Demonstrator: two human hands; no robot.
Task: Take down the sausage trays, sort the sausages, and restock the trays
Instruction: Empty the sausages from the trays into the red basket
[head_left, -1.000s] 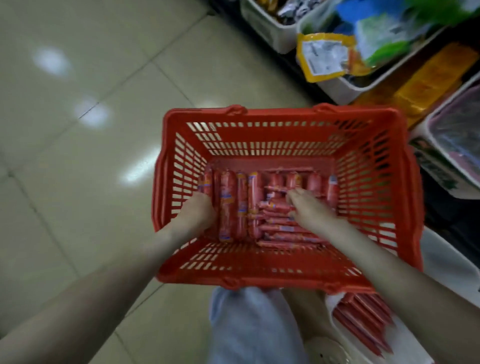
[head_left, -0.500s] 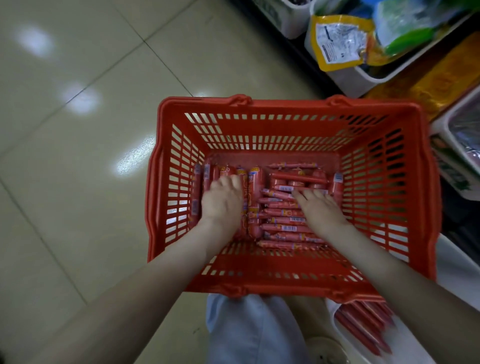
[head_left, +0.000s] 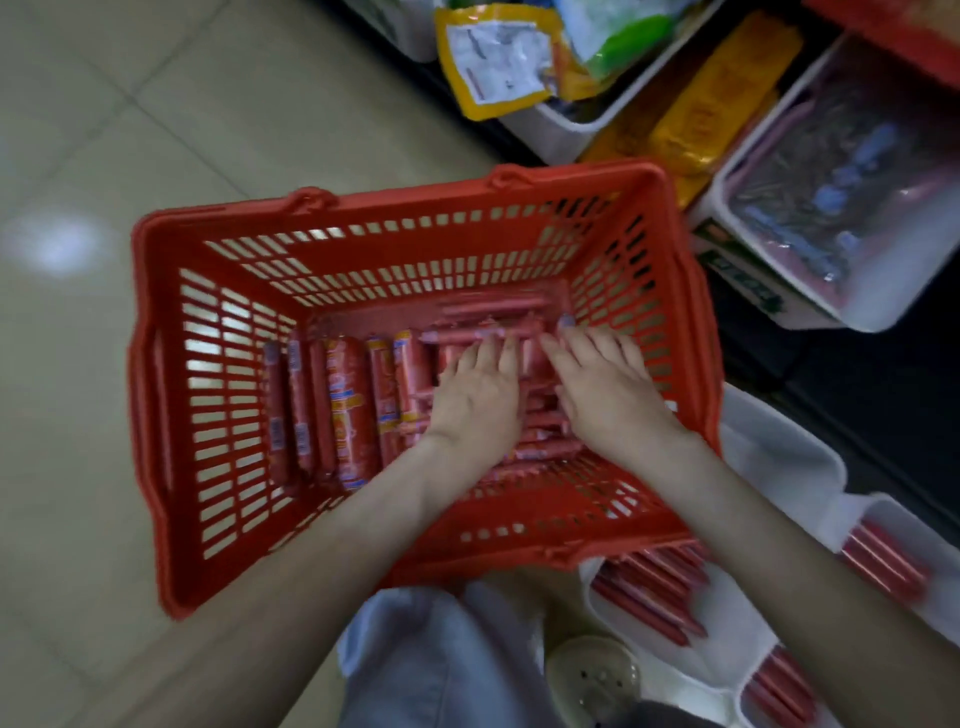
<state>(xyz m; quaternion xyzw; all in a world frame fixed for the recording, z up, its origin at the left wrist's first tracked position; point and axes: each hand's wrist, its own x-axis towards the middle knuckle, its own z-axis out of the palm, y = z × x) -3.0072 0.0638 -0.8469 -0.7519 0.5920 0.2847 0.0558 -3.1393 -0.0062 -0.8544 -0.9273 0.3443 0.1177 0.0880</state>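
Note:
A red plastic basket (head_left: 156, 415) stands on the floor in front of me. Thick red sausages (head_left: 345, 410) lie side by side in its left half. Thin red sausages (head_left: 493, 312) are piled crosswise in its right half. My left hand (head_left: 480, 397) and my right hand (head_left: 605, 387) both lie palm down on the thin pile, fingers stretched forward, side by side. A white tray (head_left: 779, 457) stands at the basket's lower right, with thin red sausages (head_left: 654, 587) in it.
Shelf bins at the upper right hold a yellow pouch (head_left: 493, 57), yellow packs (head_left: 711, 104) and a white tub (head_left: 852, 187) of dark wrapped goods. Beige tiled floor (head_left: 104, 130) spreads to the left. My knee in light trousers (head_left: 441, 660) is below the basket.
My left hand has moved right from the thick sausages onto the thin pile beside my right hand. The view has shifted, so the basket appears turned.

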